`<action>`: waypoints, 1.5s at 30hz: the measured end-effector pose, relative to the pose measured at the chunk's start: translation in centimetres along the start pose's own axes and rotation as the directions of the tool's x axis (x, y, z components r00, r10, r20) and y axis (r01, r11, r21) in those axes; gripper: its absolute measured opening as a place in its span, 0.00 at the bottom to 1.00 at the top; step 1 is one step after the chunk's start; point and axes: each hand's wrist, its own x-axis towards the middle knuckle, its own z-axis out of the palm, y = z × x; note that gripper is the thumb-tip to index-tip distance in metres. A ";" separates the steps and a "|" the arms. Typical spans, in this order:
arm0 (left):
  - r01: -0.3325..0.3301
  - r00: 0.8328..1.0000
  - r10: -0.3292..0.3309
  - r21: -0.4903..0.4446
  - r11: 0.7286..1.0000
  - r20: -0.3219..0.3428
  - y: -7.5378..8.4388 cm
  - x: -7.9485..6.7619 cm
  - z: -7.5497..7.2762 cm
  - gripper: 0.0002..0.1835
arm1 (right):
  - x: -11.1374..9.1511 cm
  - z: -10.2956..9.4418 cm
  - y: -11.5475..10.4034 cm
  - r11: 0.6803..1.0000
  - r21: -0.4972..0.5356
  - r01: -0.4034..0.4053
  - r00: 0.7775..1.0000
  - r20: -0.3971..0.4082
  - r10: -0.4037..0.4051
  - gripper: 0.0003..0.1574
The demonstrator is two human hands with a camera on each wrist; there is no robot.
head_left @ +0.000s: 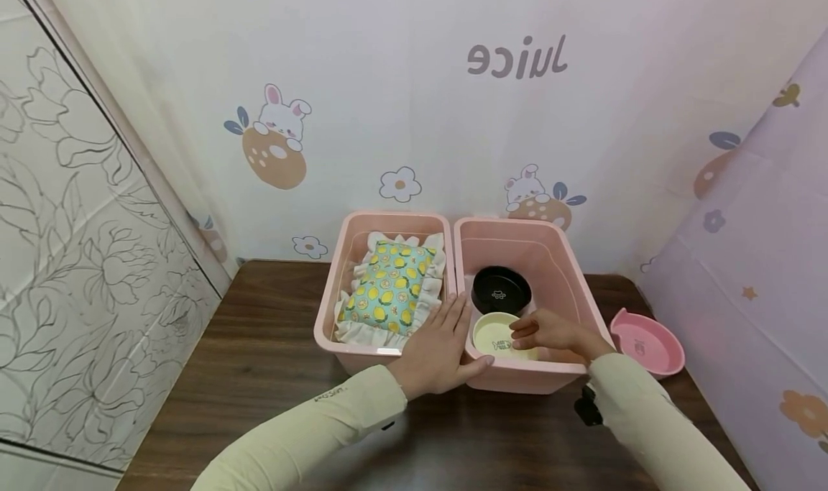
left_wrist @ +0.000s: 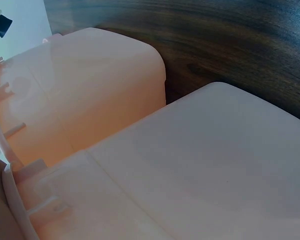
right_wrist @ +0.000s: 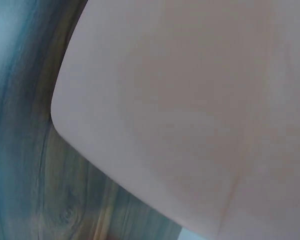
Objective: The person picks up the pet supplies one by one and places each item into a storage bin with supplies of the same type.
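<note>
Two pink plastic bins stand side by side in the head view. My left hand (head_left: 435, 349) rests with straight fingers across their adjoining rims, its thumb along the front rim of the right bin (head_left: 527, 377). Inside that bin, my right hand (head_left: 550, 333) hovers with loosely bent fingers over a pale yellow round dish (head_left: 493, 336) with a fish drawing; its fingertips overlap the dish and hide its right side. A black round dish (head_left: 502, 290) lies behind the yellow one. The left bin (head_left: 328, 300) holds a lemon-print cushion (head_left: 390, 286) with white ruffles.
A pink dish (head_left: 647, 341) with a pointed tab stands on the dark wood table (head_left: 259, 376), right of the bins. Printed curtains hang behind and to the right; a flower-line panel (head_left: 84, 210) is at the left. Both wrist views show outer bin walls (left_wrist: 190, 160) and table.
</note>
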 end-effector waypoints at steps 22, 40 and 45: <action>-0.015 1.000 0.015 -0.001 1.000 0.004 -0.1 -0.1 -0.3 0.50 | -7.6 -7.9 -2.7 0.993 -0.086 -0.081 0.958 -0.283 0.054 0.41; -0.005 1.000 0.005 -0.011 1.000 0.002 0.0 -0.1 -0.1 0.50 | -12.8 -7.4 8.0 0.886 -0.339 -0.317 0.892 -0.423 0.158 0.40; -0.006 1.000 0.006 -0.018 1.000 -0.005 0.0 0.0 -0.1 0.50 | -11.7 -5.0 10.7 0.909 -0.321 -0.265 0.874 -0.479 0.086 0.34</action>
